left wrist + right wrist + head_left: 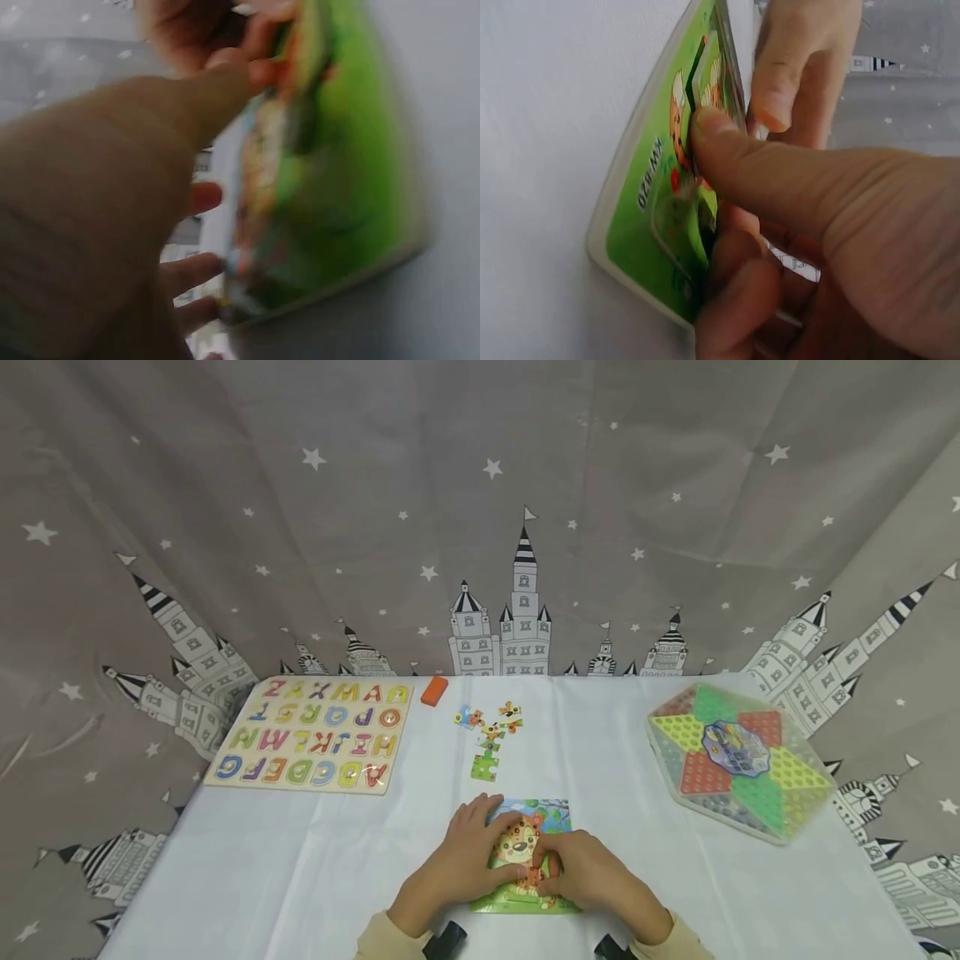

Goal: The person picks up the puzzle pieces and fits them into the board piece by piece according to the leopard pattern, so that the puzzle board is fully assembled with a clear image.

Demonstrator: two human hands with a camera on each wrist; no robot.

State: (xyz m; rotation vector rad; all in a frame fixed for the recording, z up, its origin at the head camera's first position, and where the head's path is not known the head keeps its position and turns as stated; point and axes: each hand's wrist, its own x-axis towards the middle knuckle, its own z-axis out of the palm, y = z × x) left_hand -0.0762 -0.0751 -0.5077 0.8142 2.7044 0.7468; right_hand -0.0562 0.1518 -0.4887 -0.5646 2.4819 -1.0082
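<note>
A square puzzle board (558,814) with a spotted cub, blue sky and green grass lies at the front middle of the table. My left hand (468,852) lies over its left side, fingers spread toward the top edge and thumb reaching across the picture. From the right, my right hand (588,868) pinches at the cub's body with thumb and curled fingers. In the right wrist view a puzzle piece (709,75) stands raised and tilted from the board, under the right thumb. My fingers hide much of it. The left wrist view is blurred.
Loose joined puzzle pieces (485,767) with a giraffe lie beyond the board. A wooden alphabet board (300,781) is at the left, with an orange block (434,691) near its far corner. A hexagonal game box (780,777) sits at the right.
</note>
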